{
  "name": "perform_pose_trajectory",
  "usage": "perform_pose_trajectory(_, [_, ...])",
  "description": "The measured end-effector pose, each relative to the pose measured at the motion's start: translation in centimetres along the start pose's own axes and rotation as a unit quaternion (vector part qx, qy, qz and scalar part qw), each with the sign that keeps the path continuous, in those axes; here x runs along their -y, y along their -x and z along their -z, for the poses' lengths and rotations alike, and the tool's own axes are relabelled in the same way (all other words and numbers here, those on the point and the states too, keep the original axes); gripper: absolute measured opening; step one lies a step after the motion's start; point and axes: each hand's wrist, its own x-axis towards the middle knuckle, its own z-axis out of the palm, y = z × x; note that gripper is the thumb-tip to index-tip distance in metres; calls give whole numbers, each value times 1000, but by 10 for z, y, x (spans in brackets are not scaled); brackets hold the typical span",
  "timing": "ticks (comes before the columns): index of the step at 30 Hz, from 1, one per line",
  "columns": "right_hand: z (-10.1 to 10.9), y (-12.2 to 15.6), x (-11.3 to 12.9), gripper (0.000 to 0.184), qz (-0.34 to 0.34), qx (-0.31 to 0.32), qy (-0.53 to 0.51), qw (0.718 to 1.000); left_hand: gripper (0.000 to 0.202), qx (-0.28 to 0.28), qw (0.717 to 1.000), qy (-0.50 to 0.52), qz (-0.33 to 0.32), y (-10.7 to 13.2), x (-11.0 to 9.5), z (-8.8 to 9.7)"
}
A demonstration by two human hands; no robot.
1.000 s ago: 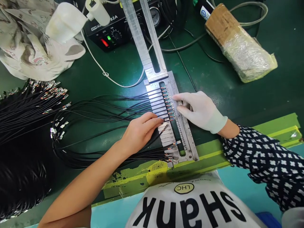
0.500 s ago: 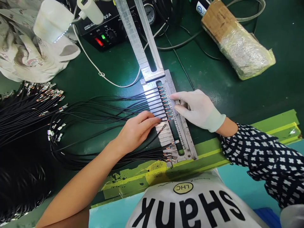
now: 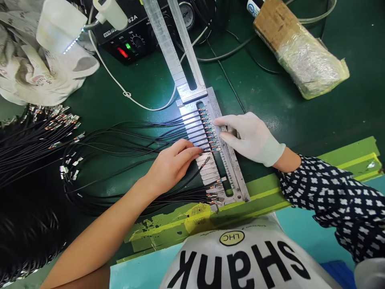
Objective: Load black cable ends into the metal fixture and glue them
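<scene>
A long metal jig [image 3: 233, 160] lies on the green mat, its slots holding the tips of several black wires [image 3: 135, 134]. My bare left hand [image 3: 173, 162] rests on the wires at the jig's left side, fingers together and pressing a wire [image 3: 197, 170] with a metal terminal. My right hand [image 3: 251, 136], in a white glove, lies on the jig's right rail with fingers stretched toward the wire tips; it holds nothing I can see.
A large bundle of black wires with metal terminals [image 3: 39, 132] lies at the left. Behind stand a black control box [image 3: 132, 34] with lit lamps, a white lamp [image 3: 110, 12], crumpled cloth [image 3: 36, 76] and a wrapped cardboard package [image 3: 297, 48]. A yellow-green strip [image 3: 270, 196] edges the table.
Both hands stay on the jig almost unmoved. The view has drifted slightly, so everything sits a little higher in the picture.
</scene>
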Motion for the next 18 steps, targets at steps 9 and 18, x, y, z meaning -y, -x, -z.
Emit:
perform_pose_trajectory(9, [-1,0,-2,27,8,-4,1,1000,22,-25,997,43,53,-2,-8,-1])
perform_pose_trajectory(18, [-2,0,-3,29,3,1,4,1000,26,-34,999,-27,10,3,-13,-7])
